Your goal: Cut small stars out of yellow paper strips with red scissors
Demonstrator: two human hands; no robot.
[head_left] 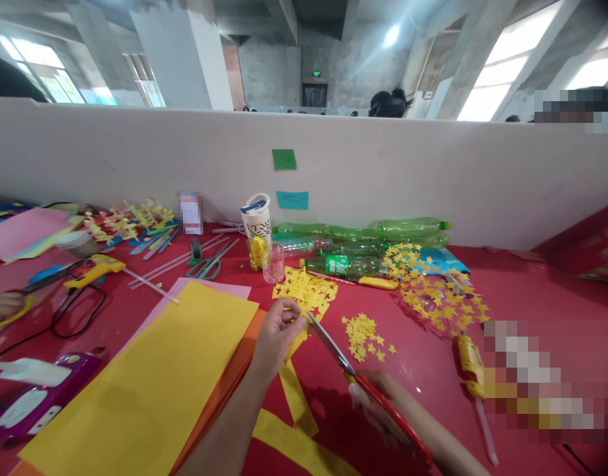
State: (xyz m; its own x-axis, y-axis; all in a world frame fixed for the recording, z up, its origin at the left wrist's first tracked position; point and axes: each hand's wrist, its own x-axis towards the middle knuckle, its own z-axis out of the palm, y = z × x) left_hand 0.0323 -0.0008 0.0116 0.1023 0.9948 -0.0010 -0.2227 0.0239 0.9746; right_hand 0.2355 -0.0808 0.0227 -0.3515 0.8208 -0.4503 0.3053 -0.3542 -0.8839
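Between its fingertips my left hand [279,334] pinches a small piece of yellow paper, most of it hidden by the fingers. My right hand [378,403] is closed round the red handles of a pair of scissors [338,352]. The scissor tips meet the yellow paper at my left fingertips. Beyond the left hand lies a heap of yellow paper scraps [306,289] with cut edges. A pile of small yellow stars [363,336] sits to the right of the blades. Yellow paper strips [299,403] lie beneath and between my forearms.
Yellow sheets [150,377] over orange ones cover the left front. Glue guns [98,270] lie left and right. Green plastic bottles [353,266], a paper cup [257,218] and green-handled scissors [207,266] stand or lie toward the white partition [135,149]. Another person's hand [6,307] shows at far left.
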